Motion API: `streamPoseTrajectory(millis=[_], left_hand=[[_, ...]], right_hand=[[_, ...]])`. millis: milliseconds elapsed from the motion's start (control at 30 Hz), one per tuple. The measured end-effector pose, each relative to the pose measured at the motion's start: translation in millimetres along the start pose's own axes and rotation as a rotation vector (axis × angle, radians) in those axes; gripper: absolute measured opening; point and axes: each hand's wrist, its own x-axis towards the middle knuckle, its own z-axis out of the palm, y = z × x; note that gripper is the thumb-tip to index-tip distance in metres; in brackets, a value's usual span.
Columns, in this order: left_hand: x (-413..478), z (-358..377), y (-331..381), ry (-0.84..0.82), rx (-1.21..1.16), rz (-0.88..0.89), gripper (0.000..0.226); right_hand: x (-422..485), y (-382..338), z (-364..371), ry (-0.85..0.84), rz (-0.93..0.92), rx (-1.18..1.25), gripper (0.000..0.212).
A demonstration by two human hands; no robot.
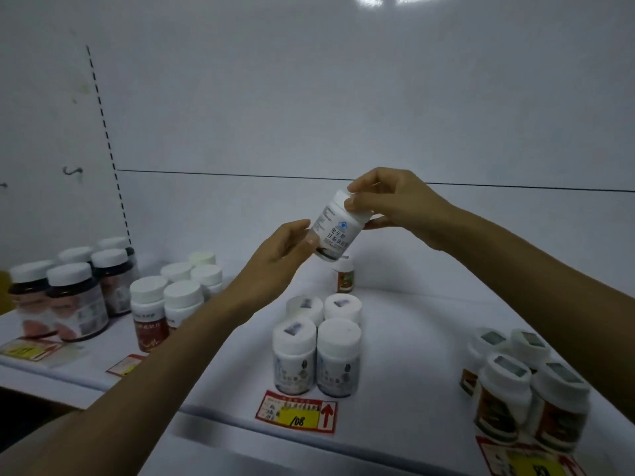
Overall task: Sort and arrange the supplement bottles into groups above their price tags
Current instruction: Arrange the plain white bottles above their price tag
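Both hands held one white bottle (pixel 338 225) up in the air above the shelf (pixel 412 338), well clear of it and tilted so that its cap leaned away and to the right. The left hand (pixel 281 259) had its grip closed round the bottle's lower body, the fingers curled against the printed label. The right hand (pixel 388 201) had its grip pinched on the white cap, thumb on the near side and fingers over the top. Straight below and nearer the camera stood a group of four white bottles (pixel 318 341), upright, two by two and touching, with pale labels like that of the one held. Just in front of them a red and yellow price tag (pixel 297 412) lay on the shelf's front edge, marked 108 beside a red arrow. Behind that group, under the raised bottle, a lone small bottle (pixel 344 276) with a brown label stood apart. At the right a cluster of brown-labelled bottles (pixel 525 383) stood upright above a second price tag (pixel 529 462), cut off by the frame's edge. At the left were red-labelled bottles (pixel 171 300) with white caps, a small tag (pixel 125 364) in front of them, and farther left dark bottles (pixel 65 293) with white caps behind another tag (pixel 29 350). A plain white back panel (pixel 309 97) rose behind the shelf.
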Motion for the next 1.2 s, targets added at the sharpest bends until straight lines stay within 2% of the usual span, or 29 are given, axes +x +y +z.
streamPoseTrajectory(millis=[100, 200, 300, 400, 567, 733, 867, 967, 1033, 1100, 1200], left_hand=[[4, -5, -33, 0.071, -0.062, -0.101, 0.047], [6, -8, -61, 0.073, -0.089, -0.161, 0.046], [8, -7, -85, 0.053, -0.103, -0.19, 0.041], [11, -4, -101, 0.013, -0.145, -0.231, 0.026], [12, -2, -109, -0.051, -0.237, -0.252, 0.024], [15, -5, -115, -0.077, -0.215, -0.226, 0.027], [21, -5, -118, -0.078, -0.192, -0.21, 0.028], [25, -5, -123, -0.047, -0.177, -0.201, 0.032], [28, -6, -125, -0.007, -0.148, -0.167, 0.032], [33, -7, -125, 0.034, -0.127, -0.131, 0.033], [40, -7, -126, 0.052, -0.128, -0.104, 0.035]], right_hand=[[24, 11, 23, -0.003, 0.043, -0.084, 0.024], [42, 29, 49, -0.042, 0.096, -0.214, 0.024], [51, 51, 72, -0.135, 0.15, -0.381, 0.026], [53, 68, 86, -0.259, 0.215, -0.513, 0.03], [52, 80, 94, -0.38, 0.331, -0.502, 0.03], [53, 80, 87, -0.318, 0.334, -0.471, 0.031], [64, 87, 79, -0.106, 0.293, -0.461, 0.023], [81, 101, 71, 0.061, 0.257, -0.736, 0.026], [91, 112, 69, 0.071, 0.295, -0.895, 0.037], [100, 121, 71, 0.042, 0.37, -0.933, 0.05], [107, 134, 78, 0.019, 0.416, -0.931, 0.05]])
